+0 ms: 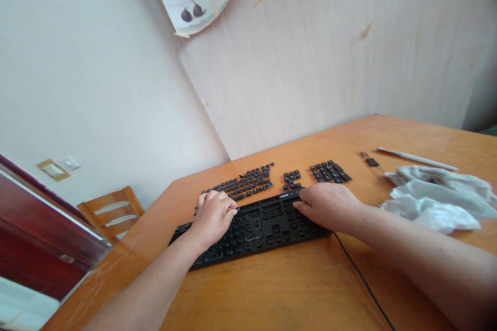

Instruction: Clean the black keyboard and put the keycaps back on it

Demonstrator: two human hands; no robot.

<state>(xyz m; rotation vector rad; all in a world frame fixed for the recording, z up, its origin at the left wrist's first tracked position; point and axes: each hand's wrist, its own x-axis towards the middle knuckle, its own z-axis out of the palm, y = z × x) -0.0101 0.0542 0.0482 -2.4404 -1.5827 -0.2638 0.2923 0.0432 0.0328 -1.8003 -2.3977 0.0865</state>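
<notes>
A black computer keyboard (pixel 267 238) with its keycaps off lies on the wooden table, bare switch posts showing. At its far edge, left of the middle, my left hand (pixel 215 217) is closed, fingers curled over the edge and thumb on the near side. My right hand (pixel 328 207) grips the far right corner, thumb on top and the other fingers mostly hidden behind. Loose black keycaps (pixel 248 182) lie in rows just beyond the keyboard. Smaller groups of keycaps, a middle cluster (pixel 292 178) and a right block (pixel 330 171), sit behind my right hand.
On the right of the table (pixel 264 289) are crumpled cloth and clear plastic (pixel 438 201), a white pen-like stick (pixel 417 159) and a small black tool with wire loops (pixel 371 162). A cable (pixel 363 279) runs toward the near edge. A wooden chair (pixel 112 212) stands left.
</notes>
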